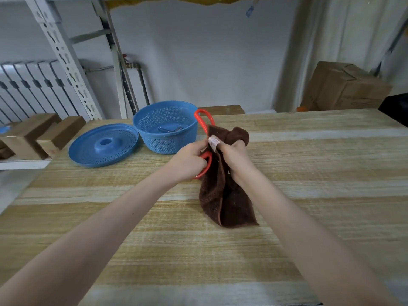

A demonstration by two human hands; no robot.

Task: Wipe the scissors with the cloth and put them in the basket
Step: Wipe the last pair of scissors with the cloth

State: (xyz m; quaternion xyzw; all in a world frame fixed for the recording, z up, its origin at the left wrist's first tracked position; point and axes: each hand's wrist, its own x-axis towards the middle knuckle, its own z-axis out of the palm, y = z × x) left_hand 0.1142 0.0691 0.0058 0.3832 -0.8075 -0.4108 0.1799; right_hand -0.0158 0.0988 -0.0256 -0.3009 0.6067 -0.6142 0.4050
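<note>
**Scissors Held in Cloth, Right of the Basket**

The surface (309,173) is a pale wood-grain top. The frame cuts off its near and right edges. One large cardboard box (344,87) stands behind it at the right. Two smaller cartons (28,133) sit on a low shelf at the left, and the frame edge clips the outer one.

One blue lid (103,146), perforated and with a raised centre hub, lies flat on the surface. One blue basket (167,140) with a perforated wall stands upright just right of the lid. Whether the two rims touch cannot be told. Thin dark metal items (170,129) lie on the basket floor, too blurred to identify or count.

One brown cloth (229,199) hangs in long folds from the hands. Whether its lower corner rests on the surface cannot be told.

There is one pair of scissors (204,120), held above the surface just right of the basket and outside it. Two orange-red handle loops show, spread apart. The upper loop overlaps the basket's right rim in view. The lower loop lies against the left palm. The blades are hidden inside the cloth.

The left hand (187,162) grips the scissors at the lower loop with its fingers curled. The right hand (236,157) clamps the cloth, with its fingertips buried in the fold. The two hands are close together, meeting at one small white label (214,143) sewn to the cloth edge.
</note>
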